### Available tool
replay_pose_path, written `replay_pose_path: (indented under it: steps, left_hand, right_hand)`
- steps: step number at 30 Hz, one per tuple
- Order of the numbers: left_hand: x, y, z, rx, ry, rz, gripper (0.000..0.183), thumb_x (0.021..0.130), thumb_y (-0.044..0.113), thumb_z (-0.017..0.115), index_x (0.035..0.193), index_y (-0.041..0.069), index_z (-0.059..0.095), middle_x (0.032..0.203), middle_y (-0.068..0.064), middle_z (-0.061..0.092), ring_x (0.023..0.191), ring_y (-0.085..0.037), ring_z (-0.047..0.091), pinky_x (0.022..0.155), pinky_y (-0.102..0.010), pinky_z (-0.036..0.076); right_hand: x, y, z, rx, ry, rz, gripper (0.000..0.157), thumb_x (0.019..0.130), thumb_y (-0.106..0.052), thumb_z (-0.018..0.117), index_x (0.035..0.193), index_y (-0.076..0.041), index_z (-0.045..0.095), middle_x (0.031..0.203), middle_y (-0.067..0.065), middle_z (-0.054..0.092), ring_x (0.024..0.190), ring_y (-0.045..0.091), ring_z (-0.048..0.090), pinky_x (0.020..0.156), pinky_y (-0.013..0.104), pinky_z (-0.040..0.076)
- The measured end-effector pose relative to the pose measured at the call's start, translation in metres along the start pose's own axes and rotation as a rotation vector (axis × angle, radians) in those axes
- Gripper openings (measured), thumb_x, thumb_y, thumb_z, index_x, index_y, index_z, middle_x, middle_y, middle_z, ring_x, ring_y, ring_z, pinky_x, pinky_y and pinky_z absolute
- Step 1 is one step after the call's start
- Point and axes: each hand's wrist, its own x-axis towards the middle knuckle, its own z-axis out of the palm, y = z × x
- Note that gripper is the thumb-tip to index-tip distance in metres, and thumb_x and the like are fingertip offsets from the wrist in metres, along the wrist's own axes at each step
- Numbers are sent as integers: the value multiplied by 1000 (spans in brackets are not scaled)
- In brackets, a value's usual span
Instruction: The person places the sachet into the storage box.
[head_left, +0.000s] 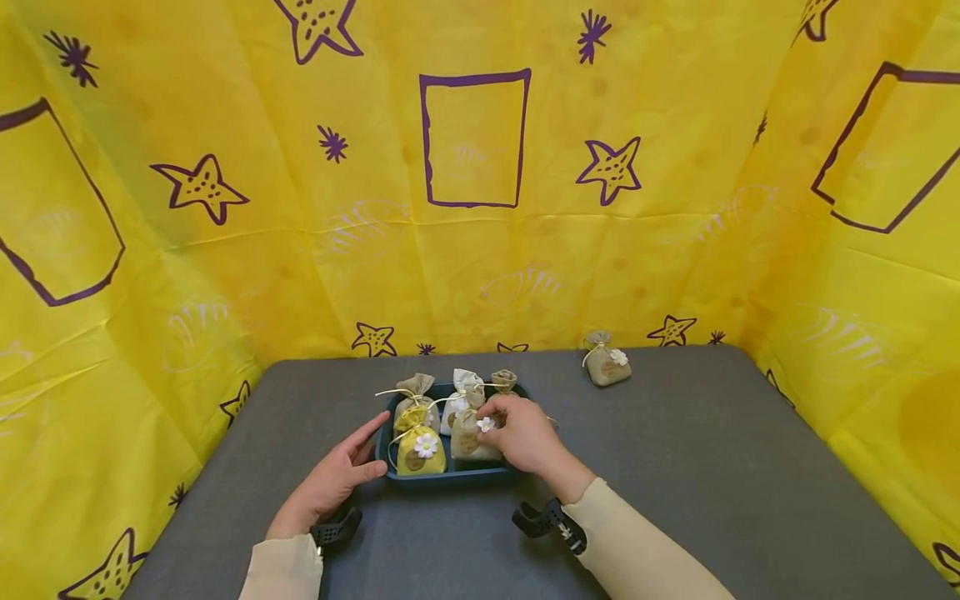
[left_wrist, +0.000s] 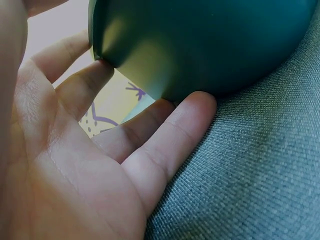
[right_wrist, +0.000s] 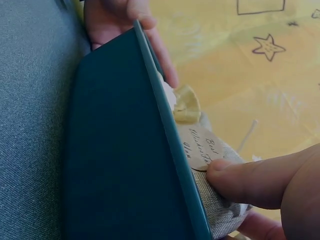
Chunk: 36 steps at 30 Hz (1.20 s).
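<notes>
Dark teal tray (head_left: 450, 477) near the front middle of a grey table (head_left: 675, 467), packed with small drawstring sachets. Left hand (head_left: 335, 479) flat on the table, fingers straight and relaxed, fingertips against the tray's left wall; gripping nothing. Same contact plain in the left wrist view: fingers (left_wrist: 150, 145) pressed to the rounded outer corner of the tray (left_wrist: 210, 45).

Right hand (head_left: 525, 435) reaching over the tray's right side, thumb and fingers pinching a beige sachet (head_left: 471, 440) with a white flower, standing upright at the tray's front right. In the right wrist view, thumb (right_wrist: 250, 180) pressing the sachet's grey fabric (right_wrist: 220, 207) just below a round handwritten tag (right_wrist: 200, 147), tight behind the tray rim (right_wrist: 170, 145); fingers on the far side mostly hidden, so the grip there probably a pinch.

Yellow sachet (head_left: 420, 452) with a white flower at the tray's front left, just beside the held one. Tan sachet (head_left: 415, 398), white sachet (head_left: 461, 392) and another tan one (head_left: 503, 381) behind. One more sachet (head_left: 606, 360) alone on the table, well apart, near the yellow star-printed backdrop (head_left: 480, 167).
</notes>
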Motion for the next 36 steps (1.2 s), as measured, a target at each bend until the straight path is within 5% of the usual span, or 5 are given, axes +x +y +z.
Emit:
replay_pose_path:
  steps: [9,19,36]
  left_hand:
    - [-1,2,0,-6,-2,-4,77,97,14,67,160,22,24,164,-14,13,147,-32,19,111,-48,25]
    - [0,2,0,-12,-8,-23,76,98,16,66,160,21,24,164,-13,13,147,-31,21,110,-46,28]
    - [0,1,-2,-46,-54,18,75,100,13,63,161,16,19,164,-15,11,147,-30,19,101,-21,40]
  right_hand:
    - [5,0,3,-33,-54,10,18,85,-18,81,101,-21,73,94,-6,63,80,15,56,68,34,48]
    - [5,3,-1,-48,-156,-57,27,85,-15,81,110,-14,71,108,0,67,101,19,62,87,41,50]
    - [-22,24,-35,266,30,23,28,91,-12,75,117,-5,69,116,9,69,111,33,63,84,44,54]
